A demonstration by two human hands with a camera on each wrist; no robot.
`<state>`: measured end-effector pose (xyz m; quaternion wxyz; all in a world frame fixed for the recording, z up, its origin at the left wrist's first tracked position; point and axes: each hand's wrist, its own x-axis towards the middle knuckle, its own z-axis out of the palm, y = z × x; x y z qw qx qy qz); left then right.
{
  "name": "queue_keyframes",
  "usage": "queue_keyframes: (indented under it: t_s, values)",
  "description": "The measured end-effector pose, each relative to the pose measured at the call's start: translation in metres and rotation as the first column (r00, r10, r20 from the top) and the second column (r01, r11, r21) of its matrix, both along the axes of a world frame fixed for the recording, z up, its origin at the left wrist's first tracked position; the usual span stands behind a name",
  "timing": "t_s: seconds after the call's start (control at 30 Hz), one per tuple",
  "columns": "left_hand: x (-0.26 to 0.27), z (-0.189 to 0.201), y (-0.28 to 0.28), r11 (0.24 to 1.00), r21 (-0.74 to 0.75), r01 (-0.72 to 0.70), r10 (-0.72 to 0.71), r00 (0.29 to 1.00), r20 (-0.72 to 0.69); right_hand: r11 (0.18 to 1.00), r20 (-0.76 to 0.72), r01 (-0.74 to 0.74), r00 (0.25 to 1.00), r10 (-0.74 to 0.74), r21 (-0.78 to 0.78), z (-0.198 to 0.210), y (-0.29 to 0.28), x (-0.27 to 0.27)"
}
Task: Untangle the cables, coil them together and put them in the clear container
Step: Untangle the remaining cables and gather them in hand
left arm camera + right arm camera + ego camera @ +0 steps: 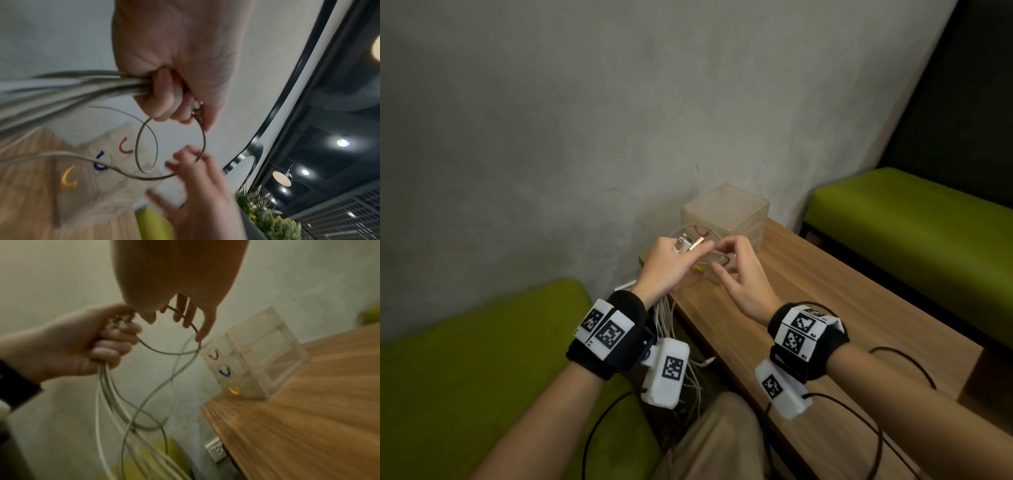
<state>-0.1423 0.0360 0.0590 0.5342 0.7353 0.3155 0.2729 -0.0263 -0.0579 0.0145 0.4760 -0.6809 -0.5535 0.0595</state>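
Note:
My left hand [669, 262] is held just in front of the table's left end and grips a bundle of white cables [72, 91] in its fist. Plug ends [688, 246] stick out above the fingers. The rest of the cables [115, 402] hang down in long loops beside the table. One thin loop [202, 139] runs from the left fist across to my right hand [726, 260], whose fingers [185, 316] curl round it. Behind both hands, the clear container [726, 214] stands on the wooden table [825, 308]. It has red, blue and yellow handles [225, 372] on its front.
A grey wall stands right behind the container. Green cushioned benches [465, 359] lie at my left and at the far right [914, 219]. A wall socket [216, 449] sits below the table edge. Black wrist-camera leads [876, 428] trail over the table's near part.

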Motion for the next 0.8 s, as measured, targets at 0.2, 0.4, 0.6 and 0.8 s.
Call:
queue_keyframes:
  t_s: [0.2, 0.4, 0.6, 0.8]
  values:
    - [-0.011, 0.014, 0.015, 0.991, 0.134, -0.025, 0.044, 0.989, -0.142, 0.952, -0.056, -0.196, 0.981, 0.188, -0.233, -0.024, 0.008, -0.016]
    - [-0.026, 0.007, 0.022, 0.929, 0.266, -0.258, 0.273, 0.962, -0.020, 0.515, -0.003, -0.253, 0.900, 0.437, -0.819, -0.038, 0.013, -0.023]
    - [-0.031, 0.011, 0.035, 0.939, 0.123, -0.320, 0.291, 0.933, 0.211, 0.633, 0.229, -0.037, 0.915, 0.333, -0.773, -0.031, 0.020, -0.018]
    - [-0.001, 0.008, 0.001, 0.986, -0.089, -0.142, 0.167, 0.872, 0.460, 0.894, 0.050, -0.350, 0.925, 0.378, -0.279, 0.017, 0.020, -0.036]
